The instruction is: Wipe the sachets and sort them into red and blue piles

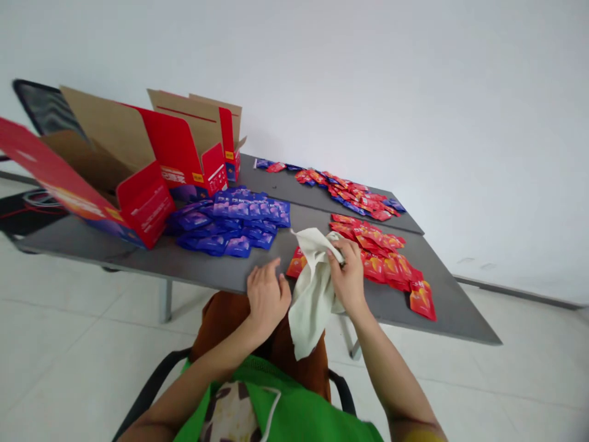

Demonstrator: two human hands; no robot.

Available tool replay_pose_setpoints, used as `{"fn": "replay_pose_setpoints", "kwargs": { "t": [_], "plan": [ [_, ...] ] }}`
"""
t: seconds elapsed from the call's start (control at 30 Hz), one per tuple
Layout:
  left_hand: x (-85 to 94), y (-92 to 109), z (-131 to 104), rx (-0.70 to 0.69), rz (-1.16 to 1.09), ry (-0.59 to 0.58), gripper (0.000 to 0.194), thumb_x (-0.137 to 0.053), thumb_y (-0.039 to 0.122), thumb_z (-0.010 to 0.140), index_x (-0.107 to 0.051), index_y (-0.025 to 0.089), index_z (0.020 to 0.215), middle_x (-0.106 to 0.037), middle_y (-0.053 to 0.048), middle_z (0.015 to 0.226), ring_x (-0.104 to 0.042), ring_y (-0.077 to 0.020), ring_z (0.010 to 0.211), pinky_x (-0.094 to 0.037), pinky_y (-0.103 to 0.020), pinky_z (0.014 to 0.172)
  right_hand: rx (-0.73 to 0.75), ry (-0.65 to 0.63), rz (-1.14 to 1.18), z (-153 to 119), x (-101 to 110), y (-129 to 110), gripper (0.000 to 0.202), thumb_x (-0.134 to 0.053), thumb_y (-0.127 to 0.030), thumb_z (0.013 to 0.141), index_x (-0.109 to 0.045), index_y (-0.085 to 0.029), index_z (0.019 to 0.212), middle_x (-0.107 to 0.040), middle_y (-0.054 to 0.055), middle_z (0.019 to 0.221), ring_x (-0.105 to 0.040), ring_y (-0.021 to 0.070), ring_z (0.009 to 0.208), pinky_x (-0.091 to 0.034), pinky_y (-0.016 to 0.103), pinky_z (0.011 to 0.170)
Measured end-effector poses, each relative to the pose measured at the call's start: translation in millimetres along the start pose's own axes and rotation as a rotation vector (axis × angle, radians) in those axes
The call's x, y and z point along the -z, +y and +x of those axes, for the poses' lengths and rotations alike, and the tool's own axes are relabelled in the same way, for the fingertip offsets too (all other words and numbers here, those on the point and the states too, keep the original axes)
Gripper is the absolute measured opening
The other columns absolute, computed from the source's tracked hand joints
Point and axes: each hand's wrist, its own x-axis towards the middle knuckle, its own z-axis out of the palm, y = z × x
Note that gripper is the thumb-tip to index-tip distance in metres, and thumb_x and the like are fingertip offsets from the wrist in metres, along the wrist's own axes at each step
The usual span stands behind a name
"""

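Observation:
A pale, whitish cloth (309,301) hangs in loose folds from my right hand (348,273), whose fingers are closed on its upper part. The cloth's lower end drops past the table's front edge, over my lap. Just left of it, my left hand (267,294) lies at the table edge with its thumb apart from the fingers and nothing in it. Beyond that hand is a heap of purple-blue sachets (237,227). Red sachets (384,267) lie spread behind and to the right of my right hand, some partly hidden by the cloth and hand.
Open red cardboard boxes (147,209) with raised flaps stand on the left of the dark grey table (451,307). Mixed red and blue sachets (354,195) lie along the back. A white wall (414,92) rises behind, and a dark chair (46,104) is at far left.

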Motion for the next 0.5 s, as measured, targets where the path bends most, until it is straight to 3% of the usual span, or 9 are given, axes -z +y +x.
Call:
{"fn": "replay_pose_setpoints", "kwargs": {
  "t": [0.07, 0.2, 0.33, 0.5],
  "plan": [
    [-13.6, -3.1, -2.6, -0.141, 0.038, -0.038, 0.036, -0.041, 0.022, 0.086, -0.060, 0.023, 0.116, -0.065, -0.009, 0.119, -0.056, -0.0267, 0.113, -0.035, -0.046, 0.103, 0.027, -0.044, -0.035, 0.6, -2.5, -2.1, 0.023, -0.046, -0.034, 0.093, -0.057, -0.021, 0.108, -0.059, 0.008, 0.112, -0.051, 0.0218, 0.111, -0.039, 0.038, 0.096],
    [-28.4, -11.7, -6.8, -0.348, 0.106, -0.176, 0.026, -0.046, 0.024, 0.085, -0.070, 0.027, 0.094, -0.070, -0.009, 0.097, -0.060, -0.0274, 0.098, -0.043, -0.045, 0.084, 0.100, -0.370, -0.225, -24.6, -25.5, 0.2, 0.028, -0.044, -0.035, 0.095, -0.061, -0.020, 0.112, -0.059, 0.009, 0.120, -0.050, 0.0234, 0.110, -0.037, 0.038, 0.094],
    [-23.3, -4.2, -3.1, -0.317, 0.121, -0.156, 0.024, -0.046, 0.021, 0.087, -0.069, 0.027, 0.087, -0.069, -0.008, 0.095, -0.056, -0.0244, 0.094, -0.041, -0.041, 0.076, 0.108, -0.492, -0.396, -37.1, -41.2, 6.0, 0.029, -0.041, -0.028, 0.096, -0.063, -0.023, 0.115, -0.052, 0.007, 0.133, -0.047, 0.0230, 0.110, -0.035, 0.035, 0.095],
    [-17.4, 11.0, 5.9, -0.261, 0.127, -0.146, 0.022, -0.048, 0.013, 0.084, -0.067, 0.024, 0.079, -0.067, -0.004, 0.092, -0.052, -0.0224, 0.093, -0.039, -0.037, 0.075, 0.092, -0.585, -0.460, -8.5, -48.8, 10.0, 0.032, -0.039, -0.022, 0.095, -0.062, -0.025, 0.117, -0.052, 0.007, 0.132, -0.049, 0.0206, 0.112, -0.033, 0.032, 0.096]
  ]
}}
